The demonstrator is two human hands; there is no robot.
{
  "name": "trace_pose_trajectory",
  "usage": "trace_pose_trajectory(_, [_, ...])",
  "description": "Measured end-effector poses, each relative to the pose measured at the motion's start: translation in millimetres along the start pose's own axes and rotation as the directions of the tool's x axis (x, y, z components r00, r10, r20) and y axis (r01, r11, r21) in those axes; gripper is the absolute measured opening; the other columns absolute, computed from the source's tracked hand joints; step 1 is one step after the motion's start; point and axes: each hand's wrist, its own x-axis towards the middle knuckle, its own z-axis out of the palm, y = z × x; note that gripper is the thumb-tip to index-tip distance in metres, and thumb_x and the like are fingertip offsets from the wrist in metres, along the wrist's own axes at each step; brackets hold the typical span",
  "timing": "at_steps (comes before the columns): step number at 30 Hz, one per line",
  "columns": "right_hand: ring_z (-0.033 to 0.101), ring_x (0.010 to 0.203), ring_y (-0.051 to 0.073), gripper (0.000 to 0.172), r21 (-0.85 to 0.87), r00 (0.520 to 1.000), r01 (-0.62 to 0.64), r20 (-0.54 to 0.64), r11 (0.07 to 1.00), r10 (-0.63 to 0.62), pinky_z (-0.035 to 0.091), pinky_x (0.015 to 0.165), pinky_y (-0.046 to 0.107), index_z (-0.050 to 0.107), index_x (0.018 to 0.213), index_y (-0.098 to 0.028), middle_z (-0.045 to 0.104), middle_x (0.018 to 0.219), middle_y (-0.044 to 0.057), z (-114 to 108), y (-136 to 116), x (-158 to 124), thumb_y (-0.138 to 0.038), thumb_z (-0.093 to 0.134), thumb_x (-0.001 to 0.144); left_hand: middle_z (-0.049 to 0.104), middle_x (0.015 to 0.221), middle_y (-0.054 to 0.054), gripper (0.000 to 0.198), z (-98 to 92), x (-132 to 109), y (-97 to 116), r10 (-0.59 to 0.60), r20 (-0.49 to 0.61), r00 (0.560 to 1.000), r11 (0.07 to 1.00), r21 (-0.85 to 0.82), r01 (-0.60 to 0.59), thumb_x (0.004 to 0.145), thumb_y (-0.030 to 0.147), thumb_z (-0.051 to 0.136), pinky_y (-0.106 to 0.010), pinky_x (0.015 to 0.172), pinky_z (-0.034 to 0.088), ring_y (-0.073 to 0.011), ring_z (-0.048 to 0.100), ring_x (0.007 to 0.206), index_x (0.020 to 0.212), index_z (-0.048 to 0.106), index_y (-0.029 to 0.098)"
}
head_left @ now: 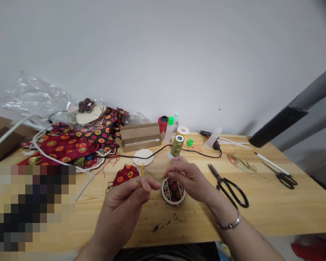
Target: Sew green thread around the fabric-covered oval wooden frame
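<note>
My left hand (126, 204) is raised over the front of the table, thumb and forefinger pinched on thin olive thread (140, 183). To its right my right hand (183, 177) also has its fingertips pinched, on the strands that run between the hands. Below and partly behind the right hand lies a round ornament (174, 192) with a white lattice rim and dark red patterned cloth. A red patterned cloth piece (126, 174) lies behind the left hand. The olive thread spool (177, 145) stands upright just beyond the right hand.
Black-handled scissors (232, 188) lie to the right, smaller scissors (284, 179) farther right. At the back stand an open cardboard box (141, 137), a green-capped bottle (169, 131) and a glue gun (206, 134) with its black cord. Patterned fabric (70, 143) is heaped at the left.
</note>
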Motion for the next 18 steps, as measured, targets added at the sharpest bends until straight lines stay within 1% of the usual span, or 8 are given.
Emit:
trace_pose_trajectory(2, [0.048,0.081,0.016,0.016,-0.036,1.000,0.027,-0.005,0.999,-0.027,0.041,0.077,0.030,0.071,0.081,-0.020,0.052,0.072,0.001,-4,2,3,-0.016,0.056,0.087,0.068,0.069,0.000,0.009,-2.4,-4,4,0.076,0.111,0.991,0.994,0.071,-0.084,0.078,0.023,0.070,-0.022,0.063,0.044,-0.0124,0.055,0.068,0.070,0.074,0.024])
trace_pose_trajectory(4, [0.048,0.081,0.016,0.016,-0.074,0.999,0.044,-0.015,0.996,-0.045,0.041,0.076,0.030,0.071,0.081,-0.021,0.051,0.072,0.001,-6,3,6,-0.018,0.056,0.087,0.067,0.067,0.001,0.013,-5.2,-7,8,0.143,0.228,0.963,0.976,0.132,-0.176,0.083,0.020,0.065,-0.025,0.065,0.044,-0.0133,0.055,0.067,0.075,0.073,0.025])
trace_pose_trajectory(6, [0.048,0.081,0.016,0.016,-0.102,0.998,0.048,-0.023,0.994,-0.050,0.041,0.076,0.029,0.070,0.080,-0.021,0.051,0.072,0.001,-8,5,9,-0.018,0.056,0.087,0.065,0.067,0.002,0.018,-8.4,-10,11,0.170,0.331,0.928,0.956,0.175,-0.238,0.086,0.017,0.060,-0.027,0.063,0.043,-0.0141,0.055,0.065,0.079,0.073,0.027])
trace_pose_trajectory(9, [0.048,0.081,0.016,0.016,-0.136,0.997,0.063,-0.038,0.989,-0.069,0.041,0.074,0.029,0.070,0.079,-0.020,0.052,0.072,0.001,-12,4,14,-0.019,0.056,0.087,0.064,0.066,0.001,0.020,-12.4,-11,13,0.177,0.451,0.875,0.936,0.197,-0.291,0.088,0.017,0.056,-0.029,0.061,0.041,-0.0156,0.055,0.063,0.083,0.072,0.028])
trace_pose_trajectory(11, [0.048,0.080,0.016,0.017,-0.170,0.993,0.105,-0.040,0.980,-0.113,0.040,0.073,0.029,0.069,0.079,-0.020,0.053,0.071,0.001,-15,2,19,-0.017,0.055,0.088,0.063,0.065,0.000,0.019,-13.9,-12,13,0.179,0.491,0.853,0.931,0.196,-0.308,0.088,0.019,0.056,-0.032,0.064,0.041,-0.0166,0.054,0.063,0.084,0.072,0.027])
trace_pose_trajectory(15, [0.045,0.077,0.016,0.018,-0.273,0.977,0.205,0.007,0.940,-0.211,0.038,0.073,0.030,0.068,0.079,-0.019,0.054,0.069,0.000,-25,-5,30,-0.016,0.054,0.089,0.063,0.065,-0.001,0.017,-14.6,-12,10,0.190,0.493,0.849,0.928,0.193,-0.319,0.088,0.020,0.056,-0.033,0.066,0.041,-0.0169,0.054,0.063,0.084,0.071,0.026])
trace_pose_trajectory(18, [0.043,0.080,0.016,0.019,-0.312,0.961,0.274,0.058,0.910,-0.270,0.037,0.077,0.031,0.065,0.077,-0.019,0.055,0.070,0.001,-34,-9,39,-0.015,0.051,0.090,0.063,0.065,-0.002,0.017,-15.3,-12,9,0.188,0.479,0.858,0.929,0.197,-0.313,0.088,0.020,0.056,-0.032,0.065,0.041,-0.0172,0.054,0.064,0.082,0.071,0.026])
